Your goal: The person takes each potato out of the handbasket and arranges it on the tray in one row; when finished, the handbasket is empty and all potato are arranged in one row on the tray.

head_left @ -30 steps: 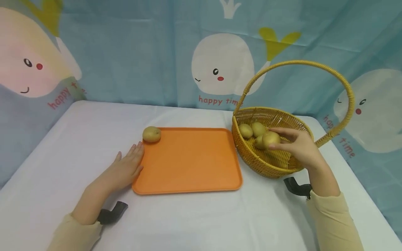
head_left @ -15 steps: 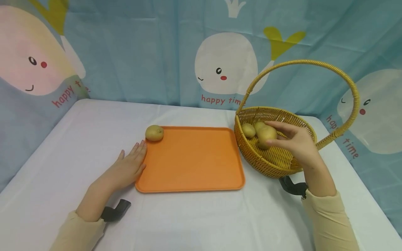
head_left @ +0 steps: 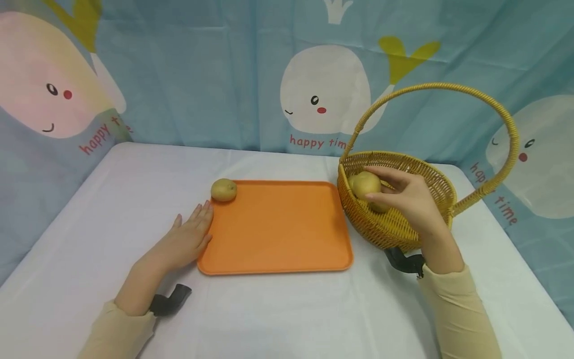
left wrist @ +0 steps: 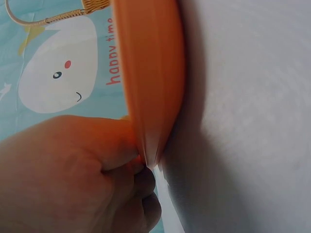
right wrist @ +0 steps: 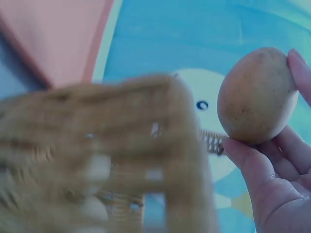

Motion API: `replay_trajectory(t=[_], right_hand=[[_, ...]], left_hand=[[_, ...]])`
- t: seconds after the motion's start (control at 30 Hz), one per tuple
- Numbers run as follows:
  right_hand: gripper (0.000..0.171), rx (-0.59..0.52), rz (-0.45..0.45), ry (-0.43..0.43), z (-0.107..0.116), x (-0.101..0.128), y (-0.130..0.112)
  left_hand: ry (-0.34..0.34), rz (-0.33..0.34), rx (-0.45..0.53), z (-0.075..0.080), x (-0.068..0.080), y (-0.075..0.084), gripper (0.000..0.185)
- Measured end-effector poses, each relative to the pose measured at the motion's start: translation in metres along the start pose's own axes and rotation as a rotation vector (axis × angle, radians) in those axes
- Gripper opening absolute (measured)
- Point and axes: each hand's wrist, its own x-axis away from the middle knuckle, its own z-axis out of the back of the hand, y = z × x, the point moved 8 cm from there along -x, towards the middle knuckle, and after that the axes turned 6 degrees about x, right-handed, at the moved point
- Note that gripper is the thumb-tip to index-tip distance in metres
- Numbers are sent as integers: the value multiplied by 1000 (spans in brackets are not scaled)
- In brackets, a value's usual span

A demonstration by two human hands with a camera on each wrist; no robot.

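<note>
While the right hand (head_left: 410,199) hangs just above the round woven wicker basket with the tall hoop handle (head_left: 430,174), its thumb and fingertips are curled round a small, oval, tan-skinned potato (head_left: 367,184), pinching it at its sides. From the right wrist view the potato (right wrist: 257,94) looks smooth and faintly speckled, its long axis running roughly upright between thumb and fingers (right wrist: 252,165). It sits at the fingertip end of the grip, over the basket's near-left rim, clear of the weave. Below and behind the grip, more potatoes lie in the basket, mostly hidden by the hand.

Leftward of that grip lies the flat, rounded-corner orange plastic tray (head_left: 278,229), just beside the basket; the right hand is by far the nearer to it with the potato. A second small round potato (head_left: 223,190) rests in the tray's far left corner.

On that side the left hand (head_left: 188,242) lies flat on the white tablecloth (head_left: 112,209), fingers straight, holding nothing, fingertips pressed against the tray's left edge (left wrist: 150,97).
</note>
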Motion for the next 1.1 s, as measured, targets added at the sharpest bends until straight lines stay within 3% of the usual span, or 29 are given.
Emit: replay_trajectory(t=[0.37, 0.67, 0.87, 1.1], right_hand=[[51, -119, 91, -71, -43, -22, -15], [53, -144, 46, -113, -78, -34, -15], [53, -113, 54, -145, -100, -41, -14], [51, -158, 63, -194, -127, -51, -14]], left_hand=[[1, 9, 15, 1, 1, 0, 61], [-2, 6, 26, 2, 1, 4, 61], [8, -2, -9, 3, 2, 6, 60], [17, -6, -24, 3, 2, 7, 58]])
